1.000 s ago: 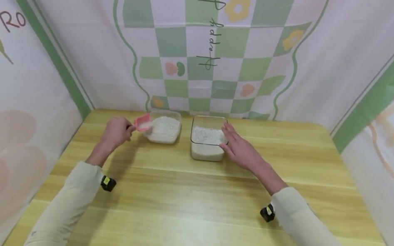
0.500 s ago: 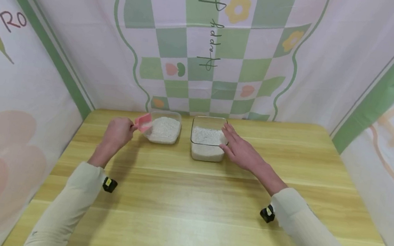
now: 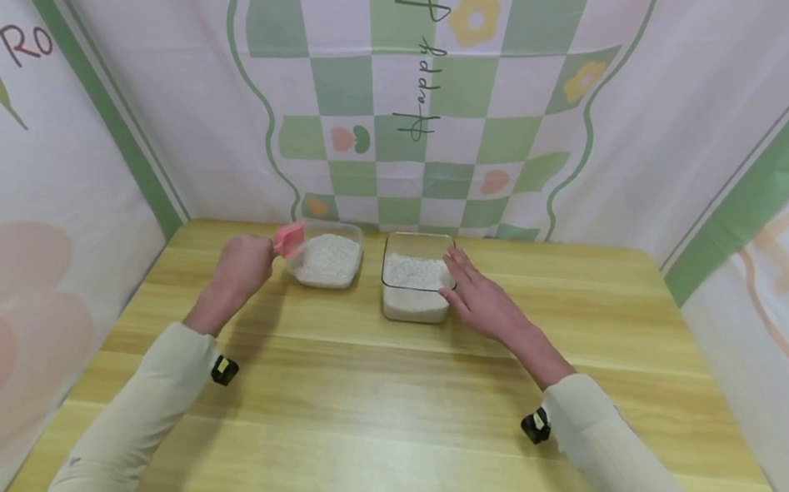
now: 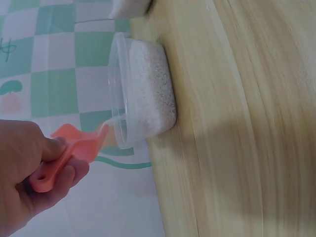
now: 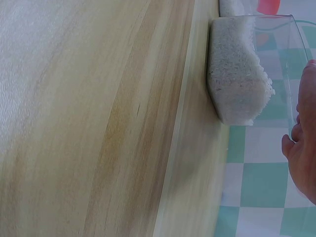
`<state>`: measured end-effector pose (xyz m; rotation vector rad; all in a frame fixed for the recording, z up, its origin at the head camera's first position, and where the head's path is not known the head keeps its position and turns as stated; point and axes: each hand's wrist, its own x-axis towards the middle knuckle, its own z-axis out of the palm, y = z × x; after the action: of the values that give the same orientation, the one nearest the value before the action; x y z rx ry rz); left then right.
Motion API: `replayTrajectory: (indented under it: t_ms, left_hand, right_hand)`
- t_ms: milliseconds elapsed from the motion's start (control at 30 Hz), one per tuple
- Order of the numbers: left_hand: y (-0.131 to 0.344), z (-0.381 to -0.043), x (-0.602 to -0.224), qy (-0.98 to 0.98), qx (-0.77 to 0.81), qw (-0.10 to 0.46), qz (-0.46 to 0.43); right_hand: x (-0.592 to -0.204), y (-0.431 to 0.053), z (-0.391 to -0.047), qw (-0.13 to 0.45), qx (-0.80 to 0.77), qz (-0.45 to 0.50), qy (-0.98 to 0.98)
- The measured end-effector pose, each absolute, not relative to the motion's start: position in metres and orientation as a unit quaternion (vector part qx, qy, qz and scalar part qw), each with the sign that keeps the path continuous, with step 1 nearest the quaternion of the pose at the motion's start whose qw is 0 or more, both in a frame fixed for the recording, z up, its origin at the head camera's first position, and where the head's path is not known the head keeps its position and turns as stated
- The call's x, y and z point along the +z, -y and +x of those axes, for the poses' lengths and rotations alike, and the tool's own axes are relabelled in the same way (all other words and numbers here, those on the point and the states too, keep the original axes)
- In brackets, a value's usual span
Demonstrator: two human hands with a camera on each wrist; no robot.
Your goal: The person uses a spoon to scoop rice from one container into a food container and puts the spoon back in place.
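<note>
My left hand (image 3: 243, 263) grips the handle of a pink scoop (image 3: 289, 239), fingers curled round it with the thumb on top. In the left wrist view the scoop (image 4: 81, 143) is tipped at the rim of a clear plastic tub (image 4: 148, 89), and a whitish streak runs from its lip into the tub. White rice (image 3: 329, 260) lies heaped in that tub. To its right stands a glass container (image 3: 414, 308), also holding rice (image 5: 234, 69). My right hand (image 3: 488, 303) rests its extended fingers on the right rim of the glass container.
Both containers stand near the back edge of the wooden table (image 3: 369, 427), close to a checkered cloth backdrop (image 3: 403, 79). Patterned cloth also hangs at left and right. A small black camera sits at each wrist.
My left hand has turned and moved slightly right, tipping the scoop so that its underside now faces the head camera. My right hand stays where it was on the glass container.
</note>
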<state>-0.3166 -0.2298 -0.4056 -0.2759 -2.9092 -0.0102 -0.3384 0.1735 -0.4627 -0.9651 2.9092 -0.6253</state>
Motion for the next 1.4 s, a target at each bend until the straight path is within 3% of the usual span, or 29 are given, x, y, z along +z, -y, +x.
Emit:
replayTrajectory:
  t_ms: [400,833,1400]
  left_hand:
    - [0.221,-0.316,-0.405,0.987,0.028,0.119,-0.100]
    - [0.206,-0.325,-0.388,0.972,-0.177,0.076,-0.137]
    - [0.143,-0.360,-0.345,0.960,-0.027,0.059,-0.273]
  right_hand:
    - [-0.463,-0.175,-0.339,0.008,-0.201,-0.308,-0.930]
    - [-0.463,-0.176,-0.337,0.014,-0.205,-0.305,-0.930]
    - [-0.462,-0.174,-0.339,0.013,-0.196,-0.307,-0.931]
